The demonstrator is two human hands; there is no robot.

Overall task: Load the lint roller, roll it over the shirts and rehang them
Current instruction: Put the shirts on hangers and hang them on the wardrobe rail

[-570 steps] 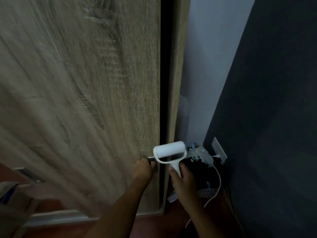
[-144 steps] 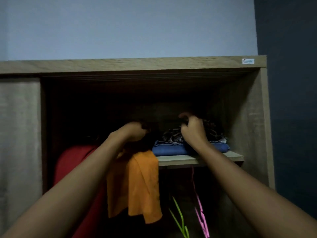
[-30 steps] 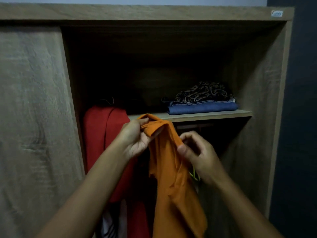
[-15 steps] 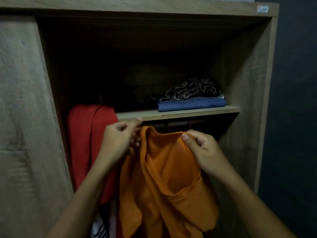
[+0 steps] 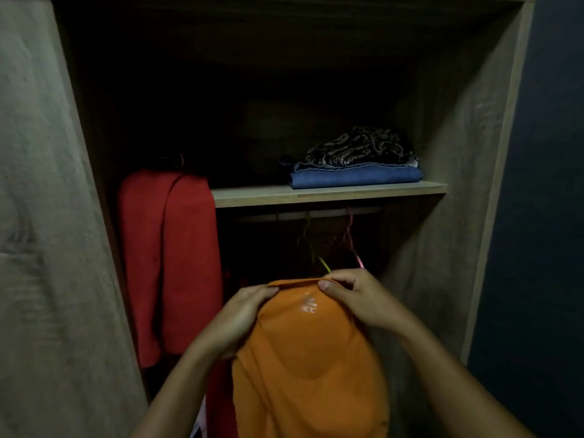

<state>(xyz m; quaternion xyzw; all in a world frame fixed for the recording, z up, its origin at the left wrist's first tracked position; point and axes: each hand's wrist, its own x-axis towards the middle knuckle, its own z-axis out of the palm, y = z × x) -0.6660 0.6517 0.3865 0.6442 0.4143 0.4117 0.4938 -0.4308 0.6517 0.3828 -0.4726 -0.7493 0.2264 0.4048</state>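
Shirt [image 5: 309, 358], orange, hangs from our hands at 6 o'clock in the head view, before the open wardrobe [image 5: 467, 153]. Our left hand [image 5: 240, 317] pinches the collar edge at its 9 o'clock side; our right hand [image 5: 357, 298] pinches it at 2 o'clock. The hands are apart, with the collar stretched between them. The shirt's long axis runs 12 to 6. A green hanger [image 5: 324, 263] and a pink hanger [image 5: 357, 260] hang from the rail [image 5: 316, 214] at 12 o'clock of the collar; the right hand is nearer both. We judge the next move to be feeding a hanger into the collar. Both hangers' lower parts are hidden behind shirt and hand. The roller is out of view.
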